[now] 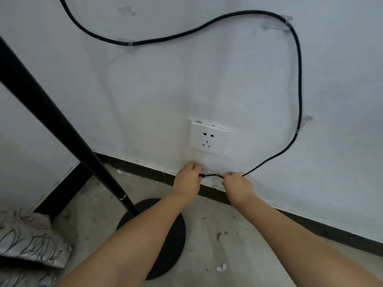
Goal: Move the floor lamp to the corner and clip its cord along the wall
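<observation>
The black floor lamp stands in the corner at the left, its pole [62, 129] slanting up from a round black base [172, 245] on the floor. Its black cord [298, 79] loops across the white wall, held by clear clips [129, 42] at the upper left, upper right [287, 21] and right [297, 131]. The cord's lower end runs down to my hands just under the white wall socket [209, 138]. My left hand [187, 180] is closed on the cord's end, near the plug. My right hand [238, 184] pinches the cord a short way along.
A black skirting board [310, 222] lines the wall's foot above a dusty grey floor. A patterned grey cushion [31, 241] lies at the lower left. A small white paper scrap [221, 267] lies on the floor near the lamp base.
</observation>
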`<state>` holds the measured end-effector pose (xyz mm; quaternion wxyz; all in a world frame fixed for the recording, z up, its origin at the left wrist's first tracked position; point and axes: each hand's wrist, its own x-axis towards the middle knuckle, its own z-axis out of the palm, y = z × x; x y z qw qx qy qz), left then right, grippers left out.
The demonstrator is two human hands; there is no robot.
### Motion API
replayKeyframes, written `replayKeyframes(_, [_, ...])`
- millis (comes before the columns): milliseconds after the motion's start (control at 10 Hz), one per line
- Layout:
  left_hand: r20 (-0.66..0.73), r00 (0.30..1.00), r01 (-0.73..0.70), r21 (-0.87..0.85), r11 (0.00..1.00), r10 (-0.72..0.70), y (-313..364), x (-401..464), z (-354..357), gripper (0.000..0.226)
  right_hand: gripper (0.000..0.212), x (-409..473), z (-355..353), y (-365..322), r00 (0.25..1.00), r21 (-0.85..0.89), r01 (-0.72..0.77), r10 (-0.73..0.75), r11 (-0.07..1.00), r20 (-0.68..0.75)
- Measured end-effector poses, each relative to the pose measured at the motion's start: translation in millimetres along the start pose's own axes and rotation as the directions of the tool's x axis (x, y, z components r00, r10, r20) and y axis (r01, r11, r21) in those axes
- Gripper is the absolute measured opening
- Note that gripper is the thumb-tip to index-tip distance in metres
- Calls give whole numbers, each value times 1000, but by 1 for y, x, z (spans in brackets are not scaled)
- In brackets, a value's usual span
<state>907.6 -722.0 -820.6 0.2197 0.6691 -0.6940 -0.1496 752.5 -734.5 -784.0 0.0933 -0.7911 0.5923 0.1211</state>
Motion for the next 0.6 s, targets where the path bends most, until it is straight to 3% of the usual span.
replayKeyframes(200, [2, 996, 85, -48, 995, -86, 5, -2, -21, 30, 31, -17, -9, 5, 991, -22, 68, -70, 997, -114])
replayKeyframes(500, [77, 997, -7, -29, 1000, 9, 36, -21, -56, 21, 28, -49, -47, -7, 967, 42, 183, -171, 982, -191])
replayKeyframes(600, [145, 988, -51, -36, 998, 56, 56, -30, -71, 18, 29, -66, -62, -3, 966, 171, 173, -132, 970, -224])
